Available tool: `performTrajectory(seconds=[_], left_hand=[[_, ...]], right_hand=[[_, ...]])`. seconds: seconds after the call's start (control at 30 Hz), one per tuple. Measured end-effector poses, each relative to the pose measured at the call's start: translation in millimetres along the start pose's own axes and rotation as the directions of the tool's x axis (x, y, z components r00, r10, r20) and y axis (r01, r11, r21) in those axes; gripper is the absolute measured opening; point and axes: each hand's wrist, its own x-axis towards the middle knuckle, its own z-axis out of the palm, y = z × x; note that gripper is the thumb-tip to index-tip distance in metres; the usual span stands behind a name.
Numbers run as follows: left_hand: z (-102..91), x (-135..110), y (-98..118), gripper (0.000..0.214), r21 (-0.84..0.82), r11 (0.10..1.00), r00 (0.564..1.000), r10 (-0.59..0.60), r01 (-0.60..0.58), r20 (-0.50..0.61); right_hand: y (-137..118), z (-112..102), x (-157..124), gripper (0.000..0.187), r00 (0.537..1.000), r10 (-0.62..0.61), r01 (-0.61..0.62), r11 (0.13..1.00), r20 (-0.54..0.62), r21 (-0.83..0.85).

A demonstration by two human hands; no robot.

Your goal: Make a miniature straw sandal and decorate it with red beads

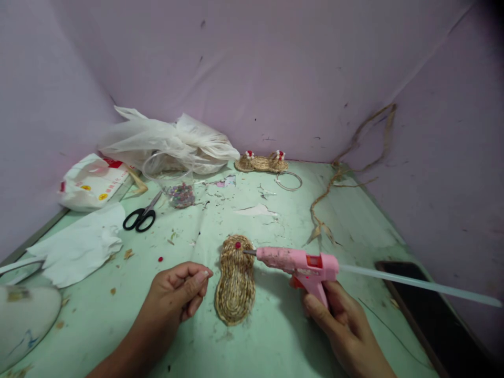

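Observation:
My right hand (338, 320) is wrapped round the handle of a pink hot glue gun (291, 261), with a long glue stick (417, 283) running out of its back. The gun's metal nozzle reaches the woven straw slipper (236, 286), just beside a red bead (238, 245) on its upper end. That slipper lies flat, its upper end pointing away from me. Left of it, my left hand (183, 289) has thumb and forefinger pinched together; whatever is between them is too small to make out. A loose red bead (160, 259) lies on the table further left.
Finished-looking straw slippers with bead flowers (262, 164) lie by the back wall. Black-handled scissors (144, 215), a cup of beads (181, 194), a plastic bag (169, 142) and a tissue pack (96, 184) stand left. A twine strand (325, 197), wire coil (289, 181) and phone (433, 320) lie right.

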Motion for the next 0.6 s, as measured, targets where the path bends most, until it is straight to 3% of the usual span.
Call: performTrajectory(seconds=[0.23,0.4,0.6], left_hand=[[-0.2,0.2,0.0,0.032,-0.018,1.0,1.0,-0.015,0.015,-0.001],[0.2,0.2,0.9,0.034,-0.025,1.0,1.0,0.001,-0.001,-0.005],[0.1,1.4,0.8,0.034,-0.017,1.0,1.0,-0.007,0.007,-0.004]], right_hand=[[5.9,-3.6,1.2,0.026,0.998,-0.047,0.049,0.998,0.05,-0.041],[4.4,-2.6,0.5,0.029,1.0,-0.002,0.002,0.999,-0.005,-0.046],[0.9,-3.0,0.1,0.03,1.0,-0.015,0.016,0.999,0.021,-0.037]])
